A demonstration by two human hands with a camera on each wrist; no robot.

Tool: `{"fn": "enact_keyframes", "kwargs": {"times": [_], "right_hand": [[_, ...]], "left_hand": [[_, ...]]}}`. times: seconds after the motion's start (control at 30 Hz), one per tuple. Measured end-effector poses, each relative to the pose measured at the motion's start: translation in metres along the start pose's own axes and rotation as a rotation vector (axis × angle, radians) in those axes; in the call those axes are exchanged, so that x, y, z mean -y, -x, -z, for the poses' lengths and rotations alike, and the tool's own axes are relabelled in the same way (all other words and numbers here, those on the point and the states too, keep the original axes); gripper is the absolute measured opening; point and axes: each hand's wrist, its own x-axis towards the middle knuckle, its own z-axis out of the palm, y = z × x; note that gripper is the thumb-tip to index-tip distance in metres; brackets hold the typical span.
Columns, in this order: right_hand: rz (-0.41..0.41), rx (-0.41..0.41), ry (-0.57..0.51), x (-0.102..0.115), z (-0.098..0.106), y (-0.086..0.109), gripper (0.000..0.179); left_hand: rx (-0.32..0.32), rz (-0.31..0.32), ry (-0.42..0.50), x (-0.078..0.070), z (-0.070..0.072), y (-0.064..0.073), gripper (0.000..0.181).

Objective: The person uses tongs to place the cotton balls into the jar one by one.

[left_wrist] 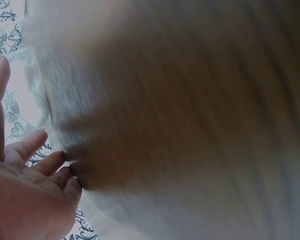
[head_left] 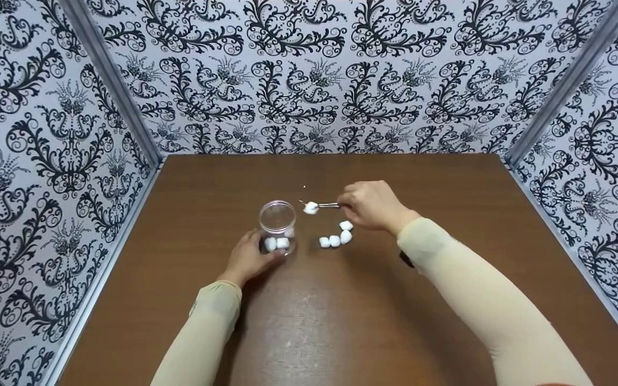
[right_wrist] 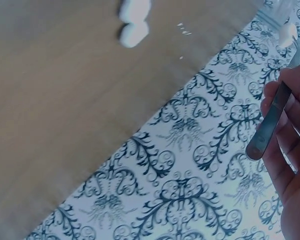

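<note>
My left hand (head_left: 249, 256) holds a clear plastic jar (head_left: 278, 215), its thumb at the near side and its fingers round the left. A few white cotton balls (head_left: 282, 243) lie in the jar. In the left wrist view the fingers curve beside the jar's clear wall (left_wrist: 32, 95). My right hand (head_left: 372, 203) pinches metal tweezers (right_wrist: 270, 122), whose tips grip another cotton ball (head_left: 311, 207) to the right of the jar's mouth. Below that hand, several loose cotton balls (head_left: 335, 241) form a bent row on the table.
The brown wooden table (head_left: 309, 332) reaches back to walls covered in black-and-white scroll pattern (head_left: 314, 96). Tiny white specks (right_wrist: 184, 30) lie near the loose cotton balls in the right wrist view.
</note>
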Motion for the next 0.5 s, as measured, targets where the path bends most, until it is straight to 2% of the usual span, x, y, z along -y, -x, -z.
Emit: {"fn": "enact_keyframes", "kwargs": {"times": [0.13,0.5], "right_hand": [[-0.002,0.005,0.000,0.007,-0.003,-0.013,0.009],[0.013,-0.003,-0.012,0.029,-0.018,-0.037,0.009]], "left_hand": [[-0.002,-0.011,-0.003,0.000,0.000,0.000,0.071],[0.028,0.026,-0.007,-0.001,0.000,-0.001,0.074]]}}
